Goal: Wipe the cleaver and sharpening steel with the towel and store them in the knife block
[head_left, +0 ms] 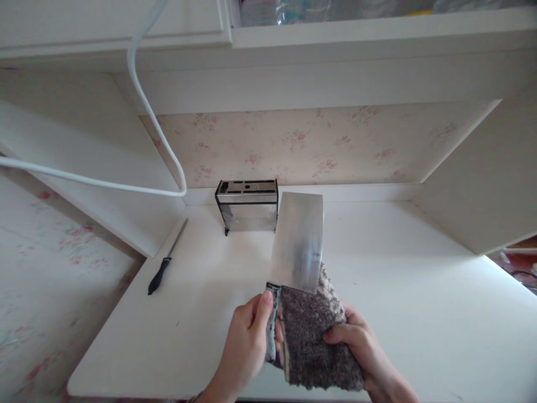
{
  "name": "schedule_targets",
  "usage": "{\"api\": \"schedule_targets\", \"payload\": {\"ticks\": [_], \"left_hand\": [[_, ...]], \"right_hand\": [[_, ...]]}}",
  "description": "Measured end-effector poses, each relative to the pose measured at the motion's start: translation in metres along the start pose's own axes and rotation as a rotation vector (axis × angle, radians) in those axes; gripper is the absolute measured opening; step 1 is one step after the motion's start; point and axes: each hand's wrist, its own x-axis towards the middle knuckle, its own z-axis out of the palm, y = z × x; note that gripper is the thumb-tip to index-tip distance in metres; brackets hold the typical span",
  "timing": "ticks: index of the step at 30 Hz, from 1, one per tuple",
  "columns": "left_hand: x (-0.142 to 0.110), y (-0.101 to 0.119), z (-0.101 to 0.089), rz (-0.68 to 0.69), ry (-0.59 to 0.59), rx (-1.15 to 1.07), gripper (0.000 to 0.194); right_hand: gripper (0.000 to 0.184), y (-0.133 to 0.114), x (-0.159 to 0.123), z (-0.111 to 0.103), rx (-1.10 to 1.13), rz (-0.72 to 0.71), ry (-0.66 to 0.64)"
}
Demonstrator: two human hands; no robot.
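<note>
There are two hands, one left hand [247,330] and one right hand [356,341]. There is one cleaver [298,235], one cloth [312,347], one slotted box [250,217], one sharpening rod [159,274] and one cable [155,123]. One counter [419,313] shows, with two side panels, a left panel [92,145] and a right panel [478,179]. Above are one cabinet door [84,22] and one shelf [377,32]; its clear items [306,11] are too cut off to count.

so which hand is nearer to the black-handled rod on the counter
Left. The left hand, holding the cleaver, is to the right of the black-handled rod and nearer the wearer; the right hand, gripping the grey cloth, is farther right.
</note>
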Motion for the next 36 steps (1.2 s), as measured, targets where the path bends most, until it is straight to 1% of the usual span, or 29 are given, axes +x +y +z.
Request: {"api": "schedule_targets", "payload": {"ticks": [3, 6, 8, 9, 10, 11, 12, 13, 14, 15, 16, 17, 19, 22, 23, 27, 30, 33, 34, 36], "left_hand": [[-0.001, 0.002, -0.007, 0.021, -0.009, 0.014, 0.049], [-0.002, 0.001, -0.010, 0.038, -0.019, 0.095, 0.048], [-0.001, -0.003, -0.008, 0.045, -0.017, 0.150, 0.047], [0.000, -0.005, -0.005, 0.039, -0.021, 0.169, 0.047], [0.000, -0.008, -0.003, 0.028, -0.030, 0.181, 0.047], [0.001, -0.011, 0.000, 0.013, -0.042, 0.186, 0.047], [0.002, -0.014, 0.002, -0.002, -0.057, 0.188, 0.047], [0.002, -0.016, 0.003, -0.008, -0.066, 0.195, 0.047], [0.002, -0.017, 0.004, -0.003, -0.069, 0.209, 0.047], [0.002, -0.018, 0.004, 0.008, -0.070, 0.228, 0.047], [0.002, -0.018, 0.003, 0.016, -0.070, 0.248, 0.047], [0.001, -0.017, 0.001, 0.018, -0.073, 0.266, 0.047], [-0.001, -0.016, -0.004, -0.008, -0.102, 0.281, 0.048], [-0.005, -0.013, -0.010, -0.063, -0.139, 0.250, 0.050], [-0.007, -0.012, -0.011, -0.070, -0.134, 0.237, 0.050], [-0.013, -0.011, -0.012, -0.071, -0.082, 0.217, 0.052], [-0.015, -0.013, -0.015, -0.078, -0.066, 0.206, 0.051], [-0.015, -0.018, -0.019, -0.116, -0.065, 0.138, 0.051], [-0.015, -0.020, -0.021, -0.131, -0.073, 0.107, 0.051], [-0.014, -0.023, -0.024, -0.155, -0.095, 0.056, 0.053]], "right_hand": [[0.045, -0.002, 0.005, -0.020, 0.048, -0.028, 0.197], [0.055, -0.004, 0.009, -0.036, 0.002, -0.182, 0.383], [0.058, 0.001, 0.011, -0.042, -0.152, -0.339, 0.493], [0.057, 0.006, 0.013, -0.043, -0.282, -0.434, 0.546], [0.054, 0.011, 0.014, -0.044, -0.438, -0.559, 0.593], [0.050, 0.018, 0.017, -0.043, -0.615, -0.715, 0.617], [0.049, 0.024, 0.019, -0.042, -0.805, -0.888, 0.605], [0.051, 0.030, 0.022, -0.040, -0.993, -1.061, 0.556], [0.057, 0.034, 0.025, -0.039, -1.167, -1.216, 0.480], [0.063, 0.037, 0.028, -0.038, -1.322, -1.331, 0.400], [0.068, 0.039, 0.031, -0.038, -1.455, -1.396, 0.346], [0.073, 0.039, 0.034, -0.038, -1.561, -1.422, 0.324], [0.077, 0.034, 0.040, -0.041, -1.683, -1.425, 0.370], [0.078, 0.017, 0.050, -0.049, -1.739, -1.406, 0.456], [0.077, 0.010, 0.053, -0.052, -1.748, -1.410, 0.452], [0.074, -0.017, 0.066, -0.064, -1.787, -1.414, 0.355], [0.074, -0.030, 0.073, -0.071, -1.795, -1.372, 0.382], [0.075, -0.039, 0.078, -0.077, -1.760, -1.289, 0.439], [0.074, -0.042, 0.079, -0.079, -1.729, -1.254, 0.469], [0.071, -0.048, 0.080, -0.082, -1.622, -1.183, 0.582]]}}
